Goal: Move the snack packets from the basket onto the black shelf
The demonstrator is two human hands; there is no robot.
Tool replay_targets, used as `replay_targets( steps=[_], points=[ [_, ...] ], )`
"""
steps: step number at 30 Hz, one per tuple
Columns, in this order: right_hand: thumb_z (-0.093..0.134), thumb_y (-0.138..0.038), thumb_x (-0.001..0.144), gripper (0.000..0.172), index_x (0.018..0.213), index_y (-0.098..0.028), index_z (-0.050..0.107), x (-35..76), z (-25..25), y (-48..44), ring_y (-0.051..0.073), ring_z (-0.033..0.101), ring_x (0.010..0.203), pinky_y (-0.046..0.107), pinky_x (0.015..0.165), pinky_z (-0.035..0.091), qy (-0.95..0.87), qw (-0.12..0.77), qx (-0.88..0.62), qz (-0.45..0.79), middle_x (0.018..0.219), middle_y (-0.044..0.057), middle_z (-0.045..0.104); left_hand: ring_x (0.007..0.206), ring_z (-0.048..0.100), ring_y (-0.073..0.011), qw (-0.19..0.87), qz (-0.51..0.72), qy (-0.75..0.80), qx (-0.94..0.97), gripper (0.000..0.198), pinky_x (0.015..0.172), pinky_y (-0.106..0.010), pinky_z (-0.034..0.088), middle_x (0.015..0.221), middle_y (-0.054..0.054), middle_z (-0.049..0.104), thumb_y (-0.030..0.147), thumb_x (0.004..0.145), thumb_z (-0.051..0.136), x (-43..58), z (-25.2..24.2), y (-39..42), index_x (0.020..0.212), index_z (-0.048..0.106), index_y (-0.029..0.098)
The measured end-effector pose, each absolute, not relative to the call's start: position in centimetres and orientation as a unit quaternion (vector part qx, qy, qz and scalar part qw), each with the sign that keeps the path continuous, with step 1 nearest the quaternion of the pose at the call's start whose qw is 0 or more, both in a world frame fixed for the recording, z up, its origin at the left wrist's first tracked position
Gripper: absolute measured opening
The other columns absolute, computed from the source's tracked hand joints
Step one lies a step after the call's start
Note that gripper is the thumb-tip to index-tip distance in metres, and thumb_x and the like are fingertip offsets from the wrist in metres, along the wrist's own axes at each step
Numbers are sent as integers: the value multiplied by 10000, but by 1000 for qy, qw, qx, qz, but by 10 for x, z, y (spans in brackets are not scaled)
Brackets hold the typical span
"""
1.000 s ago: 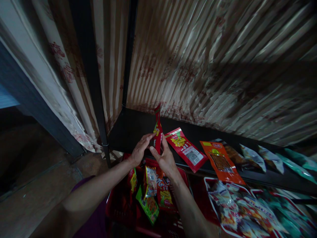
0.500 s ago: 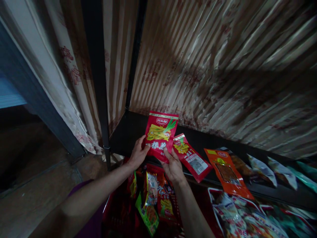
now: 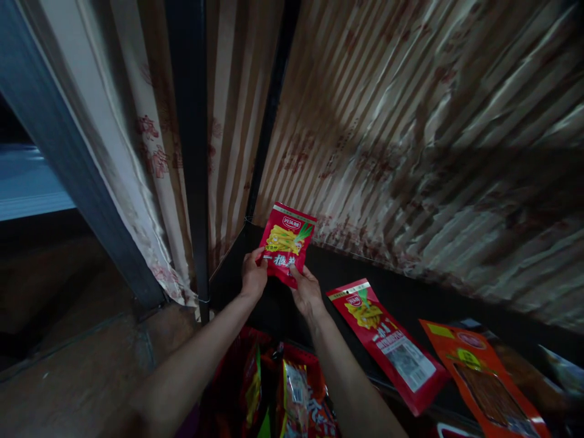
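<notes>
Both my hands grip a red snack packet (image 3: 287,240) with yellow sticks, green onion and white lettering on its front. My left hand (image 3: 254,274) pinches its lower left edge, while my right hand (image 3: 306,289) pinches the lower right corner. The packet is tilted over the dark shelf (image 3: 274,310) near its back left corner; whether it touches the shelf I cannot tell. To the right of my right hand lies a similar red packet (image 3: 387,340) on the shelf, with a barcode label at its lower end.
An orange packet (image 3: 483,377) lies farther right on the shelf. Below my arms, a red basket holds several snack packets (image 3: 296,395). A black upright post (image 3: 194,152) stands at the left, and a pleated printed curtain (image 3: 387,121) hangs behind the shelf.
My hands have carried the red packet farther over the shelf, toward its back left corner and away from the other red packet. The camera view has shifted, so the basket shows less.
</notes>
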State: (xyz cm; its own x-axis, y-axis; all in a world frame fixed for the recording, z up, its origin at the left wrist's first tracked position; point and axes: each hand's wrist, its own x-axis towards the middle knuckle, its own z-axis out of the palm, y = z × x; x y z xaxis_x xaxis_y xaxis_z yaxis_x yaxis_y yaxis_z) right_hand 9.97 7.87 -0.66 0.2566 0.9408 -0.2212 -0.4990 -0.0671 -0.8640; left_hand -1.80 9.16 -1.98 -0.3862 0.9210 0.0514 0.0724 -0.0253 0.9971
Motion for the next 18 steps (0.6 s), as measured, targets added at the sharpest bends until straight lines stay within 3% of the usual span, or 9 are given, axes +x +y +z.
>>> replay_targets(
  steps=[10,18],
  points=[
    [695,-126,644,144,775,-166,652,74,-15,132,126,616,497,232,505,537,-218,634,-541,507,584,-30,680,1051,593,-180,322,568,641,403,278,1002,-302,428,1104,-88,618,89,760,558,-35,-23,137,987,707,149],
    [639,-198,665,125,786,-172,662,75,-40,166,142,618,504,240,495,510,-326,568,-617,436,587,-11,681,1124,555,-186,286,533,687,402,311,1029,-277,388,1179,-115,589,100,799,507,-34,-28,141,1057,679,130]
  ],
)
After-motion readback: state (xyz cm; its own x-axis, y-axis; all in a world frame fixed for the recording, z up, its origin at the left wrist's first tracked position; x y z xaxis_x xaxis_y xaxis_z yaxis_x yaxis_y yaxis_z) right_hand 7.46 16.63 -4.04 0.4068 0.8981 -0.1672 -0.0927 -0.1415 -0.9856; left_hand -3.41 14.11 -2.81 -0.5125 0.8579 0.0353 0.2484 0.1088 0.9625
